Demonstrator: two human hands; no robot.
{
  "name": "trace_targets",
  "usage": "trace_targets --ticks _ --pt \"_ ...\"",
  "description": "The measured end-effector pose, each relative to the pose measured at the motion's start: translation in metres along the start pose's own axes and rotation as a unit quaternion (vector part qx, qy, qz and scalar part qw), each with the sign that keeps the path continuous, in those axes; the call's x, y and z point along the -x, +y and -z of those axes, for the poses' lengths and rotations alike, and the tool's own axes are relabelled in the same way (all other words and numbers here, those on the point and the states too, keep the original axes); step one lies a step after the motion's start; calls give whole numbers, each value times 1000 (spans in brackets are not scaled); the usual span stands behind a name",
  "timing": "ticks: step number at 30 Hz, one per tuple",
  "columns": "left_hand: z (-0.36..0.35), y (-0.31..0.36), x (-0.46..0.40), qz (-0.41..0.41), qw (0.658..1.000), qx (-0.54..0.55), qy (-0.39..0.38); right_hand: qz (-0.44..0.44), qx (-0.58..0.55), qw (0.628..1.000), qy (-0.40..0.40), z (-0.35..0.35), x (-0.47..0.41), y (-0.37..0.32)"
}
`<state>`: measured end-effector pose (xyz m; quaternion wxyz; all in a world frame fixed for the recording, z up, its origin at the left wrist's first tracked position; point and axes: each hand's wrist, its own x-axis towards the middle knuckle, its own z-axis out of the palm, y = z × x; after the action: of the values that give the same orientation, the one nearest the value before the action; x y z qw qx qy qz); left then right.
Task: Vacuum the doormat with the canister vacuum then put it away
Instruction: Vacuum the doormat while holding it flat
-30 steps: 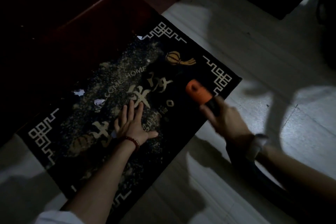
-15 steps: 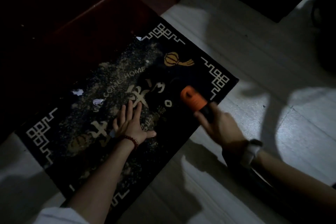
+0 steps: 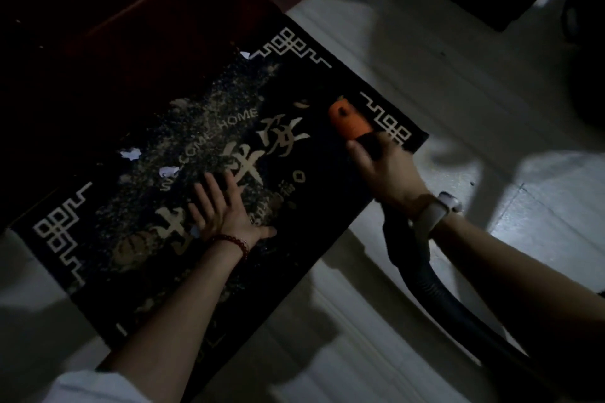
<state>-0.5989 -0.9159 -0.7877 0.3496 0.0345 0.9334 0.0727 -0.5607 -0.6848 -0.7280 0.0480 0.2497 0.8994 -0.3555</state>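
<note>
The left hand is laid flat on the doormat, its fingers straight and spread, the palm pressed on the middle of the mat just below the gold lettering; nothing is grasped by it. A red bead bracelet is worn on its wrist. The right hand is wrapped around the dark neck of the vacuum nozzle, whose orange tip is set against the mat near the right end, beside the pale key-pattern corner. A pale wristwatch is worn on that wrist. From below the right hand a black ribbed hose is led down and to the right, across the floor and under the forearm.

The doormat is laid at a slant on the pale tiled floor, its far long edge against a dark red wooden threshold. "WELCOME HOME" and large gold characters are printed on it. A band of pale grit is scattered over its left and middle parts, and a few white paper scraps are seen among it. The canister itself cannot be made out in the dim light.
</note>
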Motion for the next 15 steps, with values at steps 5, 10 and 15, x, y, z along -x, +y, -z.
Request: trace_targets --ticks 5,10,15 --pt "1 -9 -9 10 1000 -7 -27 60 24 996 -66 -5 19 -12" --pt "5 -10 -8 -8 999 0 -47 -11 -10 999 32 20 -31 -6" --pt "4 -8 -7 2 999 -12 -29 26 -6 995 -92 -5 -2 -14"
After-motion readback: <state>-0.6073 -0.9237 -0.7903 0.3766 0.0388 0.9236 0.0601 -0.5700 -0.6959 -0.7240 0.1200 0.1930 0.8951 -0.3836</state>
